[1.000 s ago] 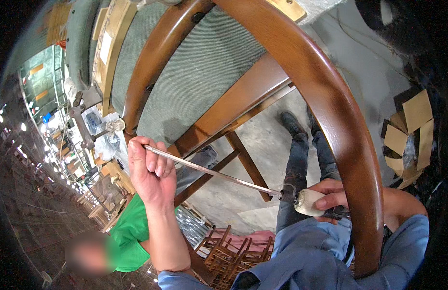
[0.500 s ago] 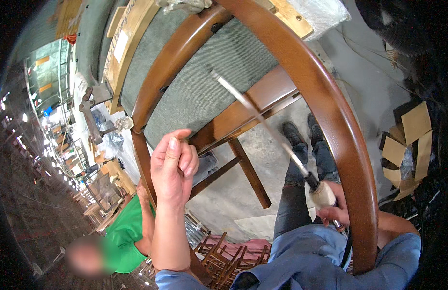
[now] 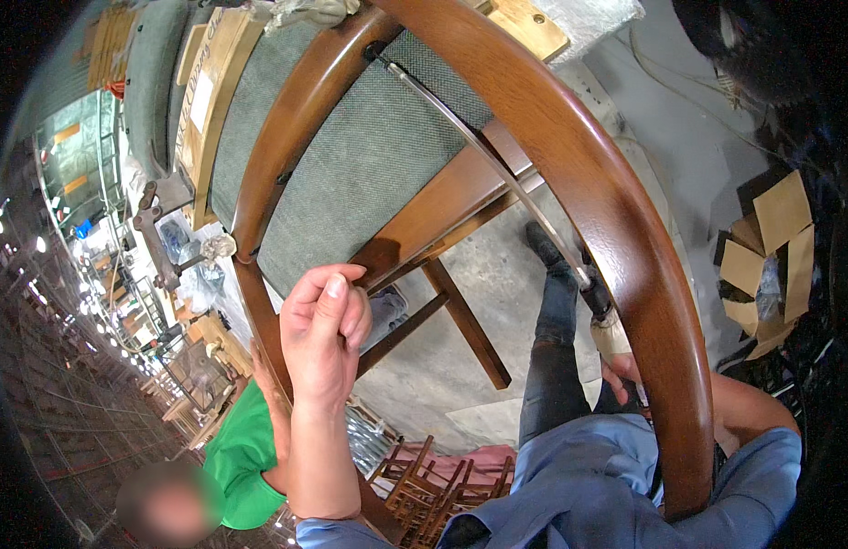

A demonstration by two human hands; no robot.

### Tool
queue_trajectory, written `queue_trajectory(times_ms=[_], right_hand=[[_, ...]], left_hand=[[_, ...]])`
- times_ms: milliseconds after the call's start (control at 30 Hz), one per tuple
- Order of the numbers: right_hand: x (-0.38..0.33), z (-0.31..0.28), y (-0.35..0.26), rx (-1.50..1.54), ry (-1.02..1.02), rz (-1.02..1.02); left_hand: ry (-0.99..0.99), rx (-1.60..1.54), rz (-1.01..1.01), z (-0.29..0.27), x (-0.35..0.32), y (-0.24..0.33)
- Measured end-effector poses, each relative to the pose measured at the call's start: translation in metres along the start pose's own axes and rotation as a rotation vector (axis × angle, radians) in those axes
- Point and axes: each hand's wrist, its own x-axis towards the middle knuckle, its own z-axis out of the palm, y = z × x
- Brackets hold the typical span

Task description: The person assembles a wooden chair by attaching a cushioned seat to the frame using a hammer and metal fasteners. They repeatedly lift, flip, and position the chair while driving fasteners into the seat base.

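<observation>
Under upturned chair frame (image 3: 616,210): right hand (image 3: 625,371) grips handle of long metal rod (image 3: 479,151), tip at frame joint. Left hand (image 3: 323,334) loosely curled, empty, near seat webbing (image 3: 360,165). I judge mid-prying; next needs steady leverage.

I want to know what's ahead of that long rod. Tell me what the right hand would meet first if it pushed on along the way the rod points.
The right hand grips a long metal rod aimed up toward the chair's curved wooden frame. Its tip seems already at the frame beside the green seat panel, so wood would come first, though depth is unclear.
</observation>
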Motion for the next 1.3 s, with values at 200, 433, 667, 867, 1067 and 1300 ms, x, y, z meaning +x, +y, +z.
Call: queue_trajectory(times_ms=[200,433,667,867,1067,1300], right_hand=[[0.008,-0.009,0.010,0.259,-0.125,-0.114],[-0.006,-0.002,-0.010,0.003,-0.079,-0.126],[-0.005,-0.008,-0.003,0.133,-0.172,-0.067],[0.018,-0.027,0.027,0.571,-0.456,-0.063],[-0.005,0.014,-0.007,0.231,-0.021,-0.002],[0.008,-0.023,0.035,0.506,-0.387,0.003]], left_hand=[[-0.008,0.025,0.011,0.001,-0.001,-0.002],[-0.024,0.013,-0.006,0.002,-0.001,-0.002],[0.002,0.029,-0.025,0.005,-0.002,0.000],[0.002,0.023,-0.032,0.005,-0.004,0.000],[0.004,0.030,-0.049,0.006,-0.004,-0.001],[-0.015,0.026,-0.041,0.011,-0.007,0.003]])
